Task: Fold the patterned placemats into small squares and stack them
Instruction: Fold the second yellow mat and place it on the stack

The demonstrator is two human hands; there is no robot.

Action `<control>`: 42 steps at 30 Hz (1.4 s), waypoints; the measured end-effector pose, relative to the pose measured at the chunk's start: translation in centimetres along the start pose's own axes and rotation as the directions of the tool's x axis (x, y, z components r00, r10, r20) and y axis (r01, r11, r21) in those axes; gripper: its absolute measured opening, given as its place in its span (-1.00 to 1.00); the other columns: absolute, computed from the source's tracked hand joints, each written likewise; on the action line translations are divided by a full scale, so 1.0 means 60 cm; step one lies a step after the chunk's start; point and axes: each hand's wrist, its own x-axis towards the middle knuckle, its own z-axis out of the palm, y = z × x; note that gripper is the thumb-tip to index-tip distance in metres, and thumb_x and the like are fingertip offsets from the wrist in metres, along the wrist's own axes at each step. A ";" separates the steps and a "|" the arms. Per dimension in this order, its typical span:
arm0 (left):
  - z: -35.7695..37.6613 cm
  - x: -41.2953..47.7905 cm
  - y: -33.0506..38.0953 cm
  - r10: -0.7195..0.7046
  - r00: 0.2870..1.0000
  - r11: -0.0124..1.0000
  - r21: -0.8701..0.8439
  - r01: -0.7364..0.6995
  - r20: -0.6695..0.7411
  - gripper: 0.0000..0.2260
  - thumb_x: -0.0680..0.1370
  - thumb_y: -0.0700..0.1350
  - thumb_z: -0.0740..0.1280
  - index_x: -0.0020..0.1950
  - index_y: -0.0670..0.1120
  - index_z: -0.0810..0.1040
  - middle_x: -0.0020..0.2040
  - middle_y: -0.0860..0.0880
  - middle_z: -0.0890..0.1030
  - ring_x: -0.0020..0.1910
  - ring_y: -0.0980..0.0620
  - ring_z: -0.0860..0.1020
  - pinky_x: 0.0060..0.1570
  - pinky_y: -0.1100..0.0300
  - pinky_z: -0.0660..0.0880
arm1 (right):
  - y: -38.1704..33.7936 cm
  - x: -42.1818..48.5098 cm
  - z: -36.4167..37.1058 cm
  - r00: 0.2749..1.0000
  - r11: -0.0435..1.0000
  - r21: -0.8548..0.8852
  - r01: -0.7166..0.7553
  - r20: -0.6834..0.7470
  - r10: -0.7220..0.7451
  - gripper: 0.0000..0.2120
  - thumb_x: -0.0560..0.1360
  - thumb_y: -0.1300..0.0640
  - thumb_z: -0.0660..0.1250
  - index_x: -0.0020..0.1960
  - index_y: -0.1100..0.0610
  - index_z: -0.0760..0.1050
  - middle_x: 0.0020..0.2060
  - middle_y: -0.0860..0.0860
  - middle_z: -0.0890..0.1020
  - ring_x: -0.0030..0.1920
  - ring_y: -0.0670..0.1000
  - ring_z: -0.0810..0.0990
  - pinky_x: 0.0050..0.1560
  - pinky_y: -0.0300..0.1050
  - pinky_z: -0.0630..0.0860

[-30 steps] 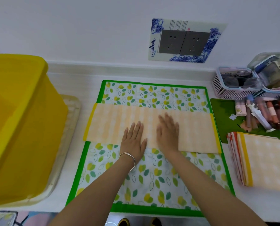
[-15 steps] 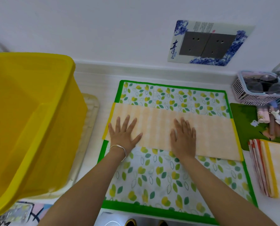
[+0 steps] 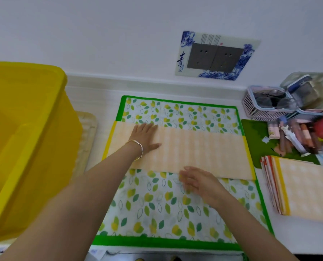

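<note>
Head view.

- Folded placemat (image 3: 204, 151): pale orange check with yellow ends, folded into a long strip. It lies crosswise on the leaf-patterned mat (image 3: 157, 208), which has a green border. Same place as half a second ago.
- Left hand (image 3: 145, 137): flat on the left part of the strip, fingers straight and spread, gripping nothing. The fingertips reach the strip's far edge. Earlier it lay nearer the strip's near edge and left end. A silver bracelet (image 3: 139, 150) is on the wrist.
- Right hand (image 3: 196, 180): blurred, fingers extended and loose, pointing left along the strip's near edge and holding nothing. Whether it touches the strip cannot be told. Half a second ago it lay palm-down on the strip.
- Stack of folded placemats (image 3: 300, 187): to the right of the leaf mat, orange check on top, with red and white edges showing at its left side.
- Yellow bin (image 3: 25, 147): at far left.
- Wall socket plate (image 3: 216, 56): on the wall, above.
- Pink basket (image 3: 251, 104) and a small green mat (image 3: 254, 132) bearing tubes: at the back right.
</note>
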 end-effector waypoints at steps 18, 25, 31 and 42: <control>-0.015 -0.066 -0.014 -0.137 0.988 0.955 -0.257 0.149 0.066 -0.71 0.50 0.16 0.31 -0.06 -0.07 0.44 -0.14 -0.01 0.54 -0.16 0.02 0.49 -0.17 0.21 0.36 | -0.012 0.010 -0.041 0.993 0.997 -0.076 0.034 -0.111 -0.042 -0.74 0.51 0.22 0.34 0.17 0.14 0.38 0.02 0.12 0.63 -0.01 0.07 0.64 -0.07 -0.13 0.58; 0.029 -0.149 0.027 -0.101 0.987 0.785 -0.600 0.156 0.124 -0.73 0.47 0.00 0.42 -0.34 -0.14 0.50 -0.52 0.02 0.50 -0.50 0.09 0.49 -0.33 0.26 0.46 | -0.030 0.042 -0.077 0.937 0.977 -0.146 0.155 -0.292 -0.193 -0.75 0.46 0.30 0.39 0.13 0.25 0.51 -0.09 0.15 0.63 -0.16 0.05 0.62 -0.14 -0.16 0.58; 0.056 -0.182 0.068 -0.107 0.988 0.676 -0.720 0.154 0.112 -0.75 0.43 -0.06 0.46 -0.38 -0.10 0.51 -0.50 -0.01 0.51 -0.59 0.20 0.49 -0.42 0.32 0.50 | -0.031 0.066 -0.099 0.922 0.964 -0.164 0.210 -0.295 -0.251 -0.76 0.45 0.28 0.41 0.11 0.28 0.55 -0.16 0.10 0.61 -0.22 -0.01 0.60 -0.25 -0.25 0.56; 0.068 -0.242 0.007 0.476 0.827 0.879 0.138 -0.456 -0.299 -0.53 0.50 0.14 0.13 0.34 -0.04 0.37 0.15 -0.07 0.56 -0.02 -0.07 0.60 -0.15 0.11 0.56 | 0.068 0.010 -0.187 0.583 -0.123 -0.864 0.488 0.428 -0.691 -0.59 0.50 0.29 0.32 0.33 0.06 0.45 0.22 0.01 0.56 0.12 0.03 0.59 0.00 -0.14 0.53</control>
